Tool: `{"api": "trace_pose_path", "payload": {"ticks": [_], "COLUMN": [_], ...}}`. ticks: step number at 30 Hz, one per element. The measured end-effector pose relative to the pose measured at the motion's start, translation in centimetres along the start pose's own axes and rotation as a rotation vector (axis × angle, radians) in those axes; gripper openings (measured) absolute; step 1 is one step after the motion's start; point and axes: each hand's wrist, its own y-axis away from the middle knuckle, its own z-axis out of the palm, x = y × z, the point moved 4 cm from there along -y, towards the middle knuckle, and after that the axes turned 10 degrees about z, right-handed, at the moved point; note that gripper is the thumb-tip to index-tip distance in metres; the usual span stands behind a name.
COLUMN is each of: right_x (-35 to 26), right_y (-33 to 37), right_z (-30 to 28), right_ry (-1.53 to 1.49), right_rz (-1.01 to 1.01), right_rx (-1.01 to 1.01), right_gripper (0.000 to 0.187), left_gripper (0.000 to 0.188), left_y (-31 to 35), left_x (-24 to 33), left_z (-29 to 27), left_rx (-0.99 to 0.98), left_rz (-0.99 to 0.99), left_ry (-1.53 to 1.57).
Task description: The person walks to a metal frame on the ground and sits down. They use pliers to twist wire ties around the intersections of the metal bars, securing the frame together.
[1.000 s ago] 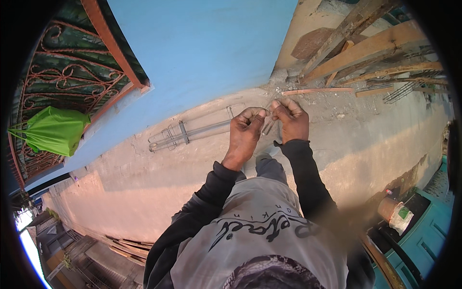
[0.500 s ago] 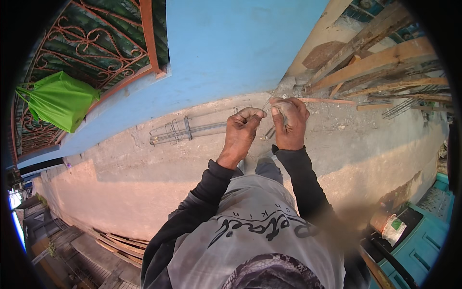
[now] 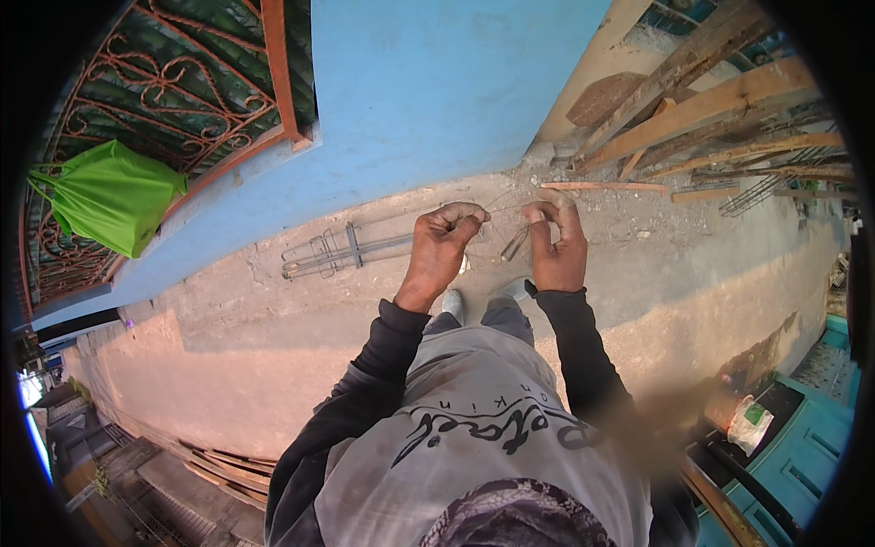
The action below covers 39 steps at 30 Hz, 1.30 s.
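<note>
Out on the far left, a bright green bag (image 3: 114,201) hangs against a rust-red scrolled grille (image 3: 164,77); next comes the blue wall (image 3: 447,82), and at its foot a bundle of steel bars (image 3: 383,243) lies along the concrete ground (image 3: 255,365), bent wire loops around it; now the left hand (image 3: 439,253), thumb and forefinger pinched together, gripping one end of a thin wire (image 3: 507,210); that wire spans the gap between both hands, above the ground; just left of the other palm sits a slim metal piece (image 3: 514,244), held or lying, I cannot tell; here is the right hand (image 3: 558,244), fingers curled, fingertips nipping the wire's other side; farther right, timber planks (image 3: 711,108) slant near the wall; lower down, a whitish container (image 3: 749,427) stands beside teal panels (image 3: 811,447).
</note>
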Motion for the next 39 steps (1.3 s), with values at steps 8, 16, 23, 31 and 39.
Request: {"api": "trace_pose_path", "payload": {"ticks": [8,16,23,31,39], "right_x": [-2.1,-1.1,-0.7,5.0,3.6], "right_y": [-1.3,-1.3,-0.6,-0.6,2.2], "right_z": [-1.3,-1.5,-1.3,0.0,-2.9], "right_ry": [0.747,0.622,0.673,0.092,0.378], "right_rz": [-0.562,-0.489,-0.74,0.276,0.002], "right_rx": [-0.122,-0.236,-0.092,-0.263,0.22], "right_gripper": [0.032,0.031,0.028,0.021,0.038], "left_gripper": [0.015,0.015,0.017,0.015,0.015], "left_y": [-0.5,0.3,-0.7,0.8,0.9], "left_x": [0.2,1.4,0.7,0.2,-2.0], "left_z": [1.3,2.1,2.6,3.5,3.2], "left_rx": [-0.103,-0.13,-0.038,-0.051,-0.069], "left_rz": [-0.016,-0.05,-0.181,-0.052,-0.172], "left_ry": [0.055,-0.099,0.092,-0.088,-0.158]}}
